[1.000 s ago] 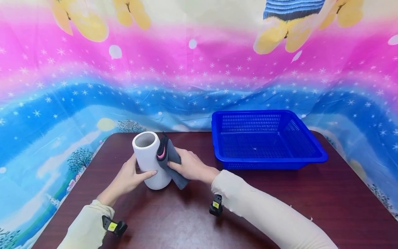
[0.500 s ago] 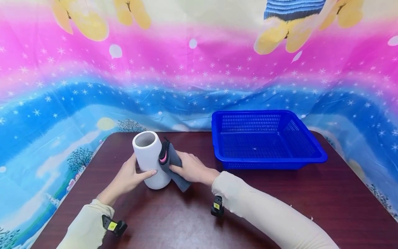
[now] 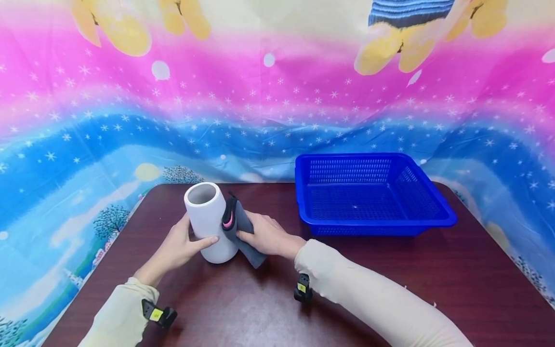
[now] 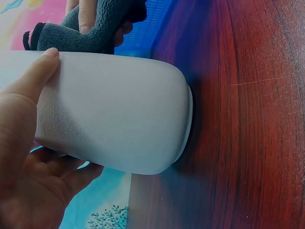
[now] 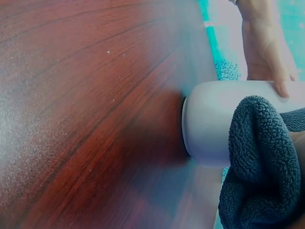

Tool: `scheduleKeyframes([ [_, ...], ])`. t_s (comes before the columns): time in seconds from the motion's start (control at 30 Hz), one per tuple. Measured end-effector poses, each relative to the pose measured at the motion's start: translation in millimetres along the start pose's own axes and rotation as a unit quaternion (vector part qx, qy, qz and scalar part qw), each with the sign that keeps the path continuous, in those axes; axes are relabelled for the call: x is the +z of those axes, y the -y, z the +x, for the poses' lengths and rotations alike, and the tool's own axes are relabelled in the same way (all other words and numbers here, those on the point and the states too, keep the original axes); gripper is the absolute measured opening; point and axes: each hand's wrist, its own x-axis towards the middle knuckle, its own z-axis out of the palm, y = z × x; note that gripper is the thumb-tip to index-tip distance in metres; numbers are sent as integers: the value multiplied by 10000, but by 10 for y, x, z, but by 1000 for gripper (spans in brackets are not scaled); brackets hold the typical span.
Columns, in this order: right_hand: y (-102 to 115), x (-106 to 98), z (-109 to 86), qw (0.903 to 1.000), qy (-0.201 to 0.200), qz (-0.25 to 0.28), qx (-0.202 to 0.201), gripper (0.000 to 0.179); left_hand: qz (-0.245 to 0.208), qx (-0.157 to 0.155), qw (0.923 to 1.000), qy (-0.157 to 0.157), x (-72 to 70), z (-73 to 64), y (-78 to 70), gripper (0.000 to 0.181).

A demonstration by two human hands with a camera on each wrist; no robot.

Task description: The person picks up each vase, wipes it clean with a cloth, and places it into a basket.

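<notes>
A white ceramic-looking vase [image 3: 209, 221] stands on the dark wooden table, its round mouth facing up. My left hand [image 3: 175, 246] grips its left side, the thumb lying across the front. In the left wrist view the fingers pass behind the vase [image 4: 119, 109]. My right hand [image 3: 270, 234] holds a folded dark grey towel [image 3: 252, 251] with a black and pink edge against the vase's right side. Thick, fuzzy folds of the towel [image 5: 259, 157] show in the right wrist view, hiding most of that hand.
A blue plastic basket [image 3: 377, 222] with perforated walls stands at the back right of the table [image 3: 243, 308]. Behind the table hangs a colourful patterned cloth [image 3: 260, 96]. Small black devices with yellow labels sit at both sleeve cuffs.
My right hand and the towel have shifted slightly right and down along the vase's side, then nearly stopped. The left hand and the vase have stayed almost still.
</notes>
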Motion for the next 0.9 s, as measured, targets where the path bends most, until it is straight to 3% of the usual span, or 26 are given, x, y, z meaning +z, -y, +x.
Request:
scheduleKeyframes([
  [0.53,-152,139,-61,9968,409,-578,366,34,-19,10,10000,-11,-6,-8,5,80],
  [0.9,-214,193,-102,9870,557,-1433,472,37,-23,-28,10000,32,-4,-1,2,82],
])
